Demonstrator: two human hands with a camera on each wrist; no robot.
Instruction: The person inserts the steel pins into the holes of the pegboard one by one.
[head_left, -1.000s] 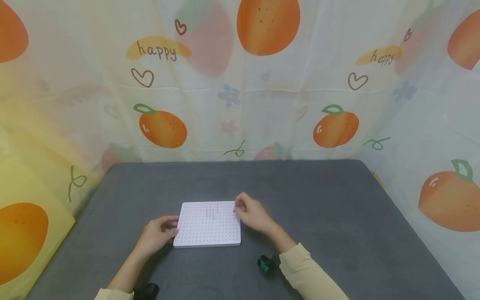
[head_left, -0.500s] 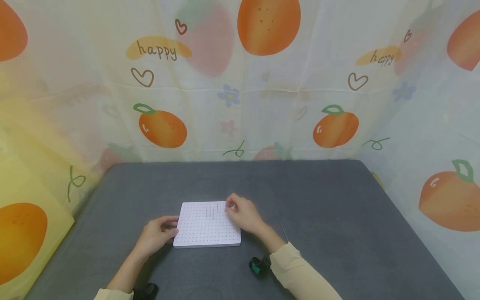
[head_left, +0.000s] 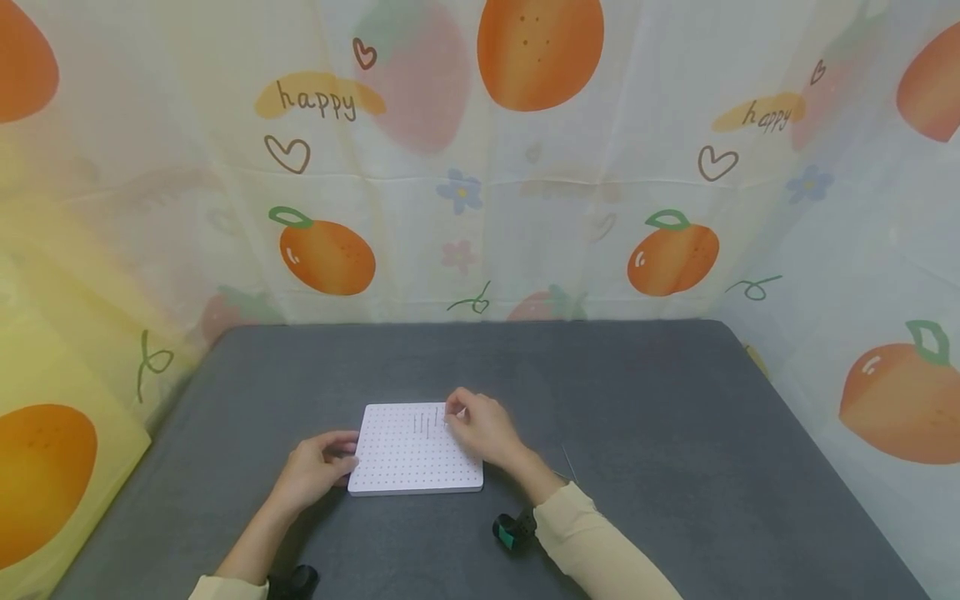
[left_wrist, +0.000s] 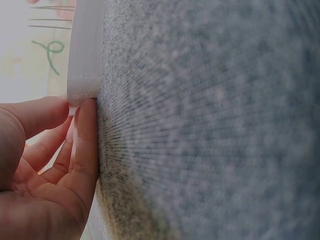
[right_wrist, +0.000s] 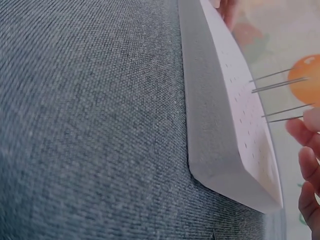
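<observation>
A white pegboard [head_left: 408, 471] with rows of small holes lies on the dark table. Several thin metal pins [head_left: 422, 426] stand upright near its far side. My left hand [head_left: 313, 472] holds the board's left edge, thumb against the upper edge and fingers along the side, as the left wrist view shows. Over the far right part of the board, my right hand [head_left: 483, 427] pinches one thin metal pin [right_wrist: 285, 119] between thumb and index finger. In the right wrist view this pin's lower end meets the board's holed face beside the other standing pins [right_wrist: 280, 84].
Thin loose pins [head_left: 569, 462] lie on the grey table [head_left: 675, 467] to the right of my right wrist, partly hidden by the arm. Black wrist devices sit at both wrists, the right one [head_left: 513, 532] with a green part. A fruit-patterned curtain [head_left: 525, 233] hangs behind.
My right hand has moved left from the board's right edge to beside the standing pins, still pinching a pin. Loose pins beside the forearm have come into view. My left hand stays put.
</observation>
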